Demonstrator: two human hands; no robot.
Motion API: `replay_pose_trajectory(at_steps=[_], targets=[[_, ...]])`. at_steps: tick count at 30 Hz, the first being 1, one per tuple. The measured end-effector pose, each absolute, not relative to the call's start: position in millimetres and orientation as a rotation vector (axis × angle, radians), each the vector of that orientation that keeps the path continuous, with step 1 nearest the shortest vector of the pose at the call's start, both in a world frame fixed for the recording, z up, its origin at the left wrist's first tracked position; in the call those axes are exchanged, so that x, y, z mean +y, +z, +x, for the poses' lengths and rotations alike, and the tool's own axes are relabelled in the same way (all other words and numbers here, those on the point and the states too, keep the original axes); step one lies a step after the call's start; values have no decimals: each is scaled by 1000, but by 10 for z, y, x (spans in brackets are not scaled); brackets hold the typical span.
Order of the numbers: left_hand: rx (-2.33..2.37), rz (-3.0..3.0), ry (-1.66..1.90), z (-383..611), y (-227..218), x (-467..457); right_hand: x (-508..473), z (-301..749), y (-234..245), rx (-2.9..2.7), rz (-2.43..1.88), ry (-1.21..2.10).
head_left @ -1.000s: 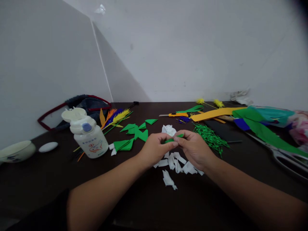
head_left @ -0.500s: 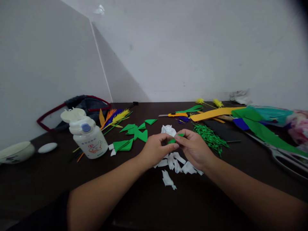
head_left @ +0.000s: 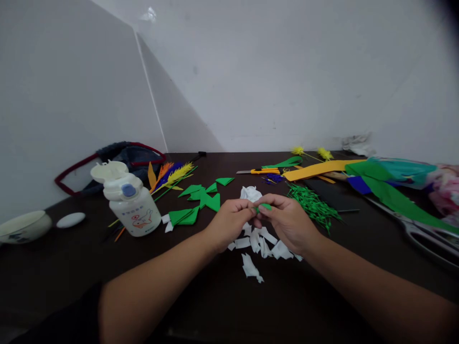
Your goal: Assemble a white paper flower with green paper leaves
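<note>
My left hand (head_left: 231, 221) and my right hand (head_left: 287, 220) meet at the middle of the dark table (head_left: 215, 306), fingertips pinched together on a small green paper piece (head_left: 264, 206). Only a sliver of the green shows between the fingers. Under the hands lie several torn white paper scraps (head_left: 261, 243). A crumpled white wad (head_left: 251, 193) sits just behind the fingers. Green paper triangles (head_left: 199, 200) lie to the left of my left hand, and a heap of thin green strips (head_left: 313, 205) lies to the right of my right hand.
A white glue bottle (head_left: 129, 203) with its cap flipped up stands at the left, near a bowl (head_left: 23, 225) and a dark bag (head_left: 122, 157). Feathery coloured stems (head_left: 172, 174), a yellow utility knife (head_left: 263, 170), yellow and green paper sheets (head_left: 376, 184) and large scissors (head_left: 426, 234) lie behind and right.
The fingers of both hands have closed tighter round the green piece, so less of it shows. The hands stay in the same spot.
</note>
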State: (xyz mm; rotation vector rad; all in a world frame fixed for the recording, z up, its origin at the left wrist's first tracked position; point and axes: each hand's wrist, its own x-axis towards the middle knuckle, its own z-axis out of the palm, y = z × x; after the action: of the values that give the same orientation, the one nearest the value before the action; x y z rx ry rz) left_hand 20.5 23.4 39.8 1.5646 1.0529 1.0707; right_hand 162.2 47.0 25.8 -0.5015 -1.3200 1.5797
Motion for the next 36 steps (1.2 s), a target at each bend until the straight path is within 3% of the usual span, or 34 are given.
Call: replay_pose_trajectory(at_steps=[6,15,28,36], targets=[[911,1419,1051,204,385,247,482,1621,213,-1350,-539,1556],[1169,1729,1029,186,439,199,510,1642,202,-1374,-626,1444],[995,1551,1003,171,409,258,594,1733,309,-1333,-622,1314],[1439,2694,858,117,469,204,636,1793,314,-1687,-1041,1387]])
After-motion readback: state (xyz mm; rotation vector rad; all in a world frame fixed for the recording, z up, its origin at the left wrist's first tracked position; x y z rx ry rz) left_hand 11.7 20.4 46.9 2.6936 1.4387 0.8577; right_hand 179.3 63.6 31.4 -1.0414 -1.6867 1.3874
